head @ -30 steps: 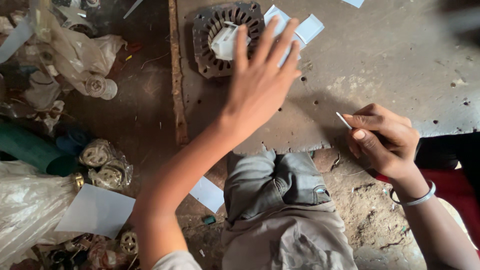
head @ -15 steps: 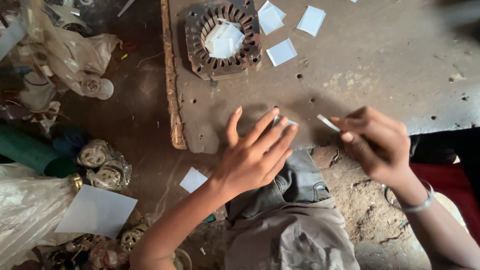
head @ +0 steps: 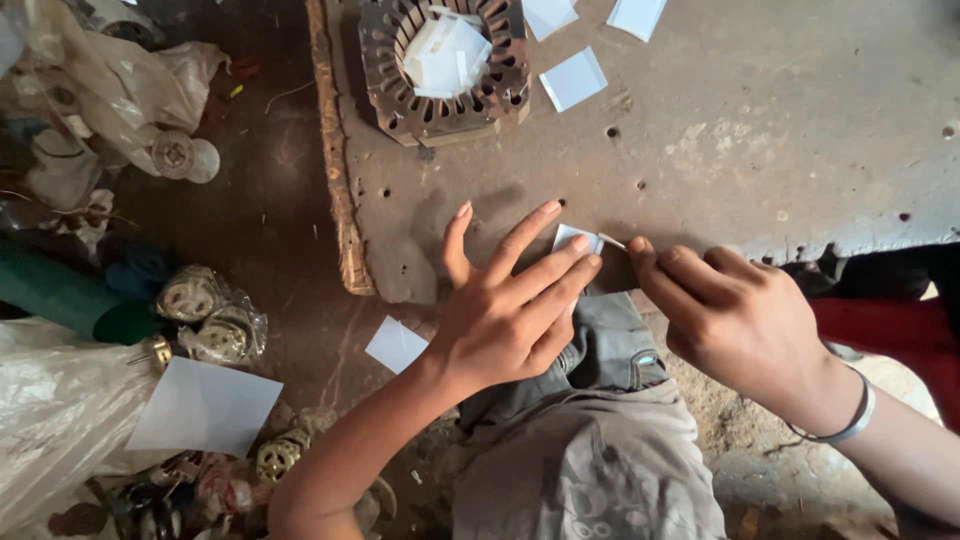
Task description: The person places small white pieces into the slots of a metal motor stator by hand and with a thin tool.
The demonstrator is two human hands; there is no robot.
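My left hand [head: 510, 305] lies with fingers spread near the front edge of a worn metal work plate [head: 760, 130], its fingertips pressing a small white paper slip [head: 574, 238]. Just to the right, my right hand [head: 735, 315] pinches the slip's other end between thumb and forefinger. At the top of the plate sits a round slotted metal stator core [head: 445, 62] with white paper pieces tucked in its middle. More white paper squares [head: 572, 78] lie beside it.
A wooden strip [head: 335, 150] borders the plate's left side. On the floor lie white paper sheets [head: 205, 405], bagged wound coils [head: 205, 320], a green cylinder [head: 60, 295] and plastic bags [head: 50, 420]. My grey-clad knee [head: 590, 440] is below the hands.
My left hand drew back from the stator core to the plate's front edge and now presses the paper slip. My right hand moved left, bringing the slip to meet it.
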